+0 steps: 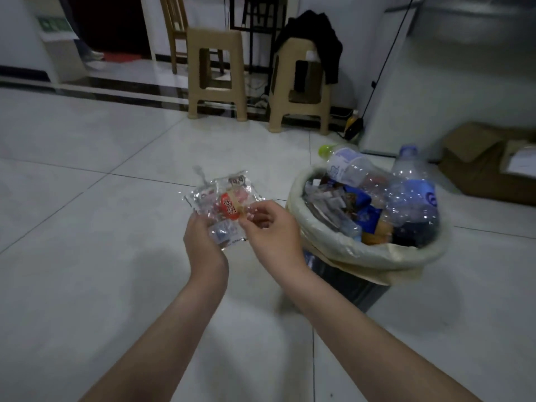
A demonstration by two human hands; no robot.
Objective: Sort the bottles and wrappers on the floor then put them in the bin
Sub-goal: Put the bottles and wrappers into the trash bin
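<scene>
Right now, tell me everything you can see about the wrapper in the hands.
The wrapper is clear, crinkled plastic film that glints in the light, with a red oval label bearing white characters and a small printed patch at its top edge. It looks empty and crumpled. It is held up above the tiled floor, just left of the bin. The left hand holds its lower left side; the right hand pinches its right edge at the label.
</scene>
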